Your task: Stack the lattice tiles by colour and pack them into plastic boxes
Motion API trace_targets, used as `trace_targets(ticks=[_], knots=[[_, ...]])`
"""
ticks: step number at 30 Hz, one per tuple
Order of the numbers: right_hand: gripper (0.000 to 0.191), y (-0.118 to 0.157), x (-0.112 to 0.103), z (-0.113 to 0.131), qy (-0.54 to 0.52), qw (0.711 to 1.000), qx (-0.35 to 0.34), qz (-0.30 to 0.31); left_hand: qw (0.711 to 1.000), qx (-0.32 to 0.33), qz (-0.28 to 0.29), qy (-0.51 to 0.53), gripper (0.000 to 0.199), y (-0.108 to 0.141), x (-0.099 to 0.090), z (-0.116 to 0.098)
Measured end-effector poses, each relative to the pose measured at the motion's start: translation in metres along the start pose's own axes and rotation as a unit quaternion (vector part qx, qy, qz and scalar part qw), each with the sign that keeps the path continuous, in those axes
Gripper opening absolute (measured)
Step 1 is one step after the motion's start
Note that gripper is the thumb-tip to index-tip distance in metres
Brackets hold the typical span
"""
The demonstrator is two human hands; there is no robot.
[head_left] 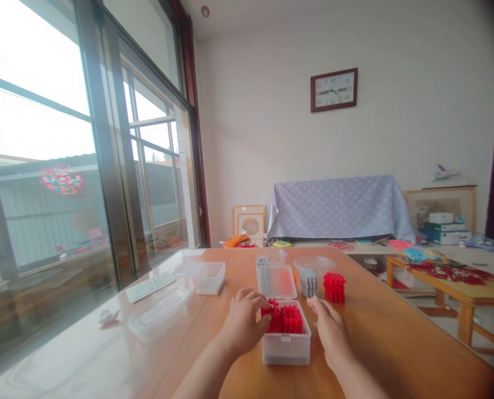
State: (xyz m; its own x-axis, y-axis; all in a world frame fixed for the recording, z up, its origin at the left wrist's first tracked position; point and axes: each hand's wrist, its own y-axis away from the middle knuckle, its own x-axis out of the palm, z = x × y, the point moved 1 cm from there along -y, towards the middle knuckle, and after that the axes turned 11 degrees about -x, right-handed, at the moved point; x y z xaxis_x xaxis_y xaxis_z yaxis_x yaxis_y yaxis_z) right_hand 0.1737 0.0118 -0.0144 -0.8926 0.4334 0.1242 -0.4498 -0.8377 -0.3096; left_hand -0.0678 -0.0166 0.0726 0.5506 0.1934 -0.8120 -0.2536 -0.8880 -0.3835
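Your left hand is at the near middle of the table, its fingers and thumb curved at the left side of a red plastic block of interlocking pieces. Whether they grip it firmly or only rest against it, you cannot be told from this view. That block sits inside a translucent white rectangular plastic box, to the left of a second red plastic block in the same box. Your right hand is held just to the right of the box, fingers extended and open, with nothing seen in its grasp; contact with the box wall cannot be confirmed. A clear rectangular plastic lid stands tilted at the box's far side. Beyond your right hand, a grey plastic block of interlocking pieces stands on the brown wooden table, with a third red plastic block to its right. Farther left, you have a small translucent plastic container and, nearer, a flat clear plastic cover lying on the tabletop
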Motion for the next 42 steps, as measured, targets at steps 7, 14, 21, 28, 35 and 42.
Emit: trace_targets(ticks=[7, 14, 21, 28, 35, 42], knots=[[0.051, 0.0, 0.0, 0.002, 0.009, 1.0, -0.001, 0.003, 0.999, 0.024, 0.019, -0.022, 0.019, 0.012, -0.009, -0.016], [0.051, 0.001, 0.0, 0.003, 0.001, 1.0, -0.001, 0.005, 0.999, 0.028, 0.034, -0.017, 0.038, 0.015, -0.015, -0.018], [0.051, -0.001, -0.001, -0.002, -0.001, 1.0, 0.003, -0.003, 1.0, 0.011, -0.001, 0.013, 0.04, 0.008, -0.017, 0.0], [0.05, -0.002, -0.001, -0.008, 0.0, 1.0, 0.018, 0.002, 0.991, -0.13, 0.026, -0.011, 0.033, 0.011, -0.029, 0.059], [0.053, -0.004, -0.002, -0.016, 0.002, 0.999, 0.036, 0.003, 0.979, -0.167, 0.107, -0.044, 0.052, 0.025, -0.031, 0.081], [0.054, -0.004, -0.002, -0.017, 0.007, 0.999, 0.038, 0.006, 0.98, -0.155, 0.116, -0.043, 0.049, 0.025, -0.033, 0.077]])
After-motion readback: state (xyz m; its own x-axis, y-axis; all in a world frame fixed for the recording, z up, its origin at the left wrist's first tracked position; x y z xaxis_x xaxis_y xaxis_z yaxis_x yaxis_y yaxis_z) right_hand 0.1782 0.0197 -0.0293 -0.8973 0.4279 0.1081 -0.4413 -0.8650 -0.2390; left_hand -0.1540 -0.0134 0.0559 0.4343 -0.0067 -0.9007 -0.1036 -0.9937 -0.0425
